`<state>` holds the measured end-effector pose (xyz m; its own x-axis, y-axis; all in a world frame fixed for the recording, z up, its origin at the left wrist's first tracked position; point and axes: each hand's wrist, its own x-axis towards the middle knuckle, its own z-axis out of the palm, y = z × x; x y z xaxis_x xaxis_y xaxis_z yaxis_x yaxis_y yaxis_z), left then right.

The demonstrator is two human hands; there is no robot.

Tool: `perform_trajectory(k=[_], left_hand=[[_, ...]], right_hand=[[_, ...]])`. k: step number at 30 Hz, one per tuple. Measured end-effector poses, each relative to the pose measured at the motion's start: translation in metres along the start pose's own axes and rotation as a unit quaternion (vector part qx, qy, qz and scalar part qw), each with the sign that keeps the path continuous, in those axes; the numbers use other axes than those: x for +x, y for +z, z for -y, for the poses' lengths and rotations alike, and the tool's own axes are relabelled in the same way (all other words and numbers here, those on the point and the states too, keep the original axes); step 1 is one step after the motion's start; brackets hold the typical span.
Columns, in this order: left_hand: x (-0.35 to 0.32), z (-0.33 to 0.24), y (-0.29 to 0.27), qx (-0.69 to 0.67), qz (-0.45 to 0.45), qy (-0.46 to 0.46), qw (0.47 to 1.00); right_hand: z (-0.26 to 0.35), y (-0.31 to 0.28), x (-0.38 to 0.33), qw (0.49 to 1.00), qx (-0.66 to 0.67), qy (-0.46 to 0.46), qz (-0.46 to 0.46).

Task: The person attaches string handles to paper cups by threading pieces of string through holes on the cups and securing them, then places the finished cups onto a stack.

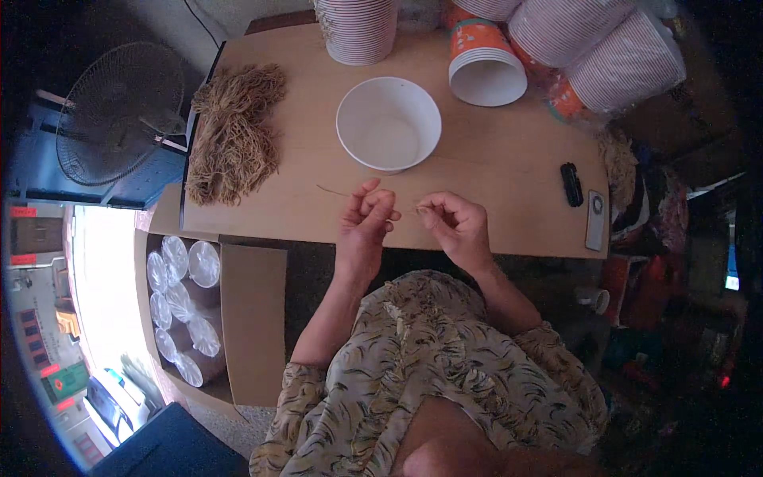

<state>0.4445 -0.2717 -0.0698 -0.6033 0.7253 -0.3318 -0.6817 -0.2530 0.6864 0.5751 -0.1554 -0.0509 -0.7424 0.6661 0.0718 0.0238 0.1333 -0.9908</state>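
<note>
Close to the table's front edge, my left hand is closed on a thin brown string, whose loose end sticks out to the left. Just to its right, my right hand is pinched at the fingertips, where a faint bit of the same strand seems to show. Beyond both hands stands a white paper bucket, its mouth facing up and its inside bare. A heap of brown strings, tied in bundles, lies at the table's left end.
Nested white buckets stand at the back. An orange-and-white bucket stack lies tipped beside plastic-wrapped stacks. A black object and a pale flat item sit at the right. Left are a fan and an open carton of wrapped buckets.
</note>
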Motion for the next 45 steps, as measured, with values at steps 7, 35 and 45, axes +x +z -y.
perform_trajectory(k=[7,35,45], left_hand=[[-0.005,-0.024,-0.003,0.183,0.117,-0.064,0.974],[0.032,-0.053,-0.009,0.561,0.148,0.261,0.772],[0.077,-0.077,-0.041,0.691,0.151,0.414,0.574]], right_hand=[[0.012,0.002,0.001,0.993,-0.099,-0.060,0.013],[0.012,-0.056,0.015,0.995,0.039,0.062,-0.066],[0.077,-0.056,0.026,0.979,-0.101,-0.150,-0.092]])
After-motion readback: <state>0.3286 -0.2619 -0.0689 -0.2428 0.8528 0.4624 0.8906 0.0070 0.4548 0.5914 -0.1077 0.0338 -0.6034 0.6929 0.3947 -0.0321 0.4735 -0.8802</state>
